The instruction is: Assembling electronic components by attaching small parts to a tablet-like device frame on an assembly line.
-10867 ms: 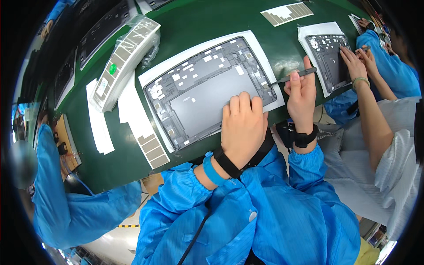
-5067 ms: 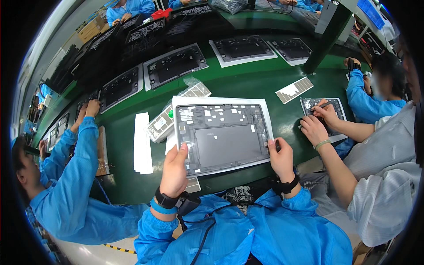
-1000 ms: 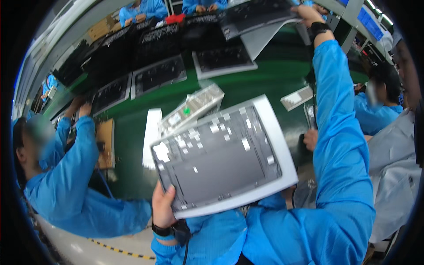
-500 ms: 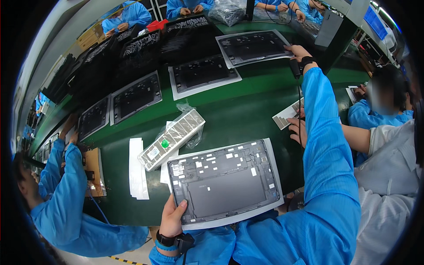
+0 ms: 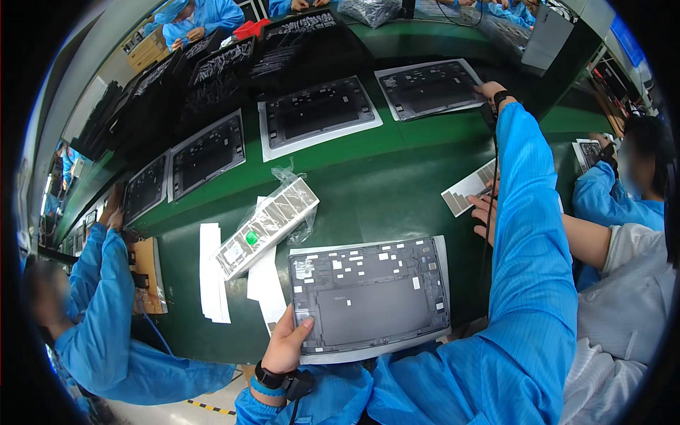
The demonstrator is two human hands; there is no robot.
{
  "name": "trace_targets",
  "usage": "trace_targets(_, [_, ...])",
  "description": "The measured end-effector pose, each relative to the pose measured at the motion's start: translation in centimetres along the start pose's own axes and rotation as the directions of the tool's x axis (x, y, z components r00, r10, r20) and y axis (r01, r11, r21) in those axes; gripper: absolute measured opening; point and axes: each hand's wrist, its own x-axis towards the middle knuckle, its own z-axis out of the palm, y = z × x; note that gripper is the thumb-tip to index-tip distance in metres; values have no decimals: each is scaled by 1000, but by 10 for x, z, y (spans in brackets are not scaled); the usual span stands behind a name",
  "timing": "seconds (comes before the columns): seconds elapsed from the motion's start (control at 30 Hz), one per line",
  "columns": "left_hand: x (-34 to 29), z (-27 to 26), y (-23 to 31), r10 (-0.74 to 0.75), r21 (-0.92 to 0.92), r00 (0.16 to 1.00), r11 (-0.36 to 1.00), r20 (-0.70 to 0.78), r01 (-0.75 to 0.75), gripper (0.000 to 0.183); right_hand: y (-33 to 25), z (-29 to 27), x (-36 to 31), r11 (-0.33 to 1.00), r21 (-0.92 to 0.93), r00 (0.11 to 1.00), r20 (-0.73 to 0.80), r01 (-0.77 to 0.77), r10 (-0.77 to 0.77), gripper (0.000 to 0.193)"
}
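My left hand [image 5: 286, 344] grips the lower left corner of a dark grey tablet back cover [image 5: 375, 304], thumb on top. White patches dot that cover, and a white sheet [image 5: 440, 249] lies under it. It sits at the table's near edge. My right hand [image 5: 490, 90], arm stretched far forward, is closed on the right edge of another dark tablet cover [image 5: 432, 88] on a white sheet; its fingertips are partly hidden. To the left of that cover, a third tablet cover [image 5: 320, 112] rests on its own sheet.
More tablet covers [image 5: 207, 156] line the raised green ledge. A plastic-wrapped stack of labels [image 5: 268, 225] with a green dot lies by white paper strips [image 5: 213, 276]. A co-worker's hand [image 5: 484, 212] touches a label sheet [image 5: 464, 193] at right. Black trays [image 5: 301, 46] stand behind.
My right hand and the far cover have shifted right, so its sheet is now apart from the neighbouring one. The view has shifted slightly; my left hand keeps its grip.
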Motion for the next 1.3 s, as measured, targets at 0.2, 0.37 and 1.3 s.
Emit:
trace_targets(0.2, [12, 6, -5, 23, 89, 999, 996, 46, -27, 44, 22, 12, 2, 750, -654, 983, -179, -96, -30, 38])
trace_targets(0.37, [4, 2, -7, 129, 300, 990, 943, 59, -141, 45, -40, 15, -90, 913, -347, 878, -479, -215, 25, 41])
trace_targets(1.3, [-53, -90, -73, 720, 953, 662, 5, 208, -304, 49, -9, 201, -631, 624, 400, 729, -205, 672, -653, 15])
